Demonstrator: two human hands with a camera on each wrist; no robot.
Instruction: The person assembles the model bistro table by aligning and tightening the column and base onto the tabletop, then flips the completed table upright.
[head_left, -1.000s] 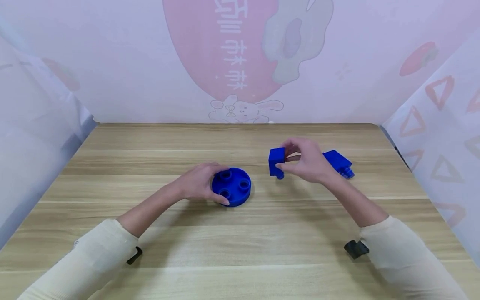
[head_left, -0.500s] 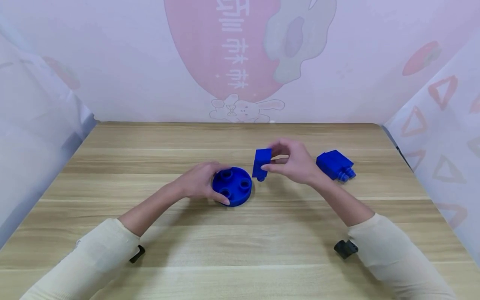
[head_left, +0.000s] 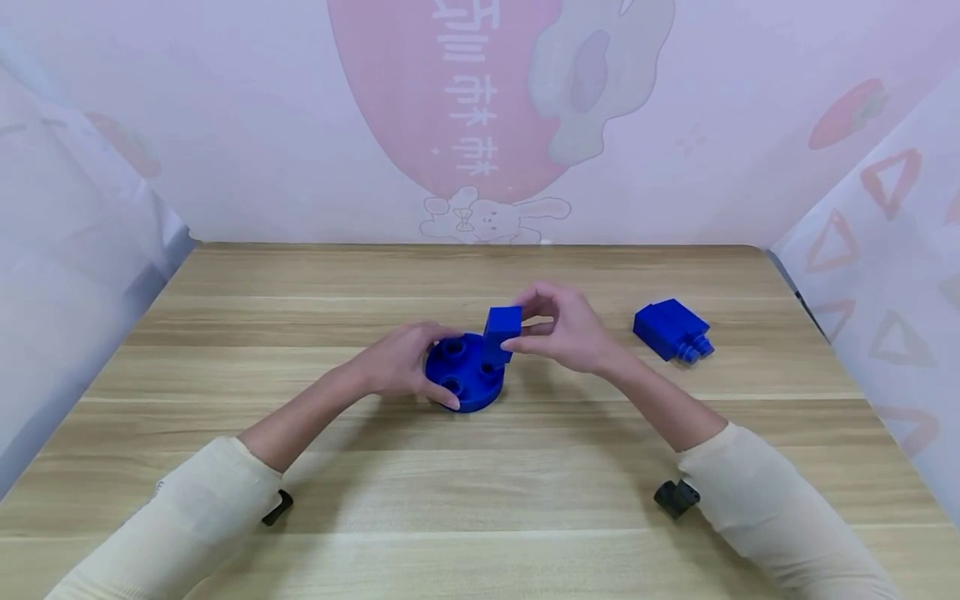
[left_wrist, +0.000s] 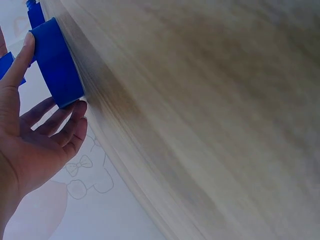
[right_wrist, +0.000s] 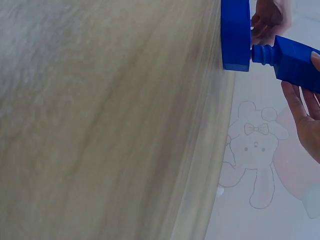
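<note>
A round blue base (head_left: 468,385) with three raised sockets lies on the table. My left hand (head_left: 401,360) grips its left side, thumb at the near rim and fingers round the far rim. With my right hand (head_left: 567,333) I pinch a blue rectangular block (head_left: 502,329) that has a ribbed peg underneath. The block stands upright over the base's right-hand socket. In the right wrist view the ribbed peg (right_wrist: 263,54) points at the socket side of the base (right_wrist: 235,37), its tip right by it.
Two similar blue pegged blocks (head_left: 671,327) lie together on the wooden table (head_left: 480,500), right of my right hand. A printed cloth wall (head_left: 300,167) rises behind the table's far edge. Dark wrist cameras (head_left: 677,498) hang below the sleeves.
My right hand has carried the blue block leftward, from beside the base to over its right-hand socket. The left hand keeps its grip, and the base stays in place.
</note>
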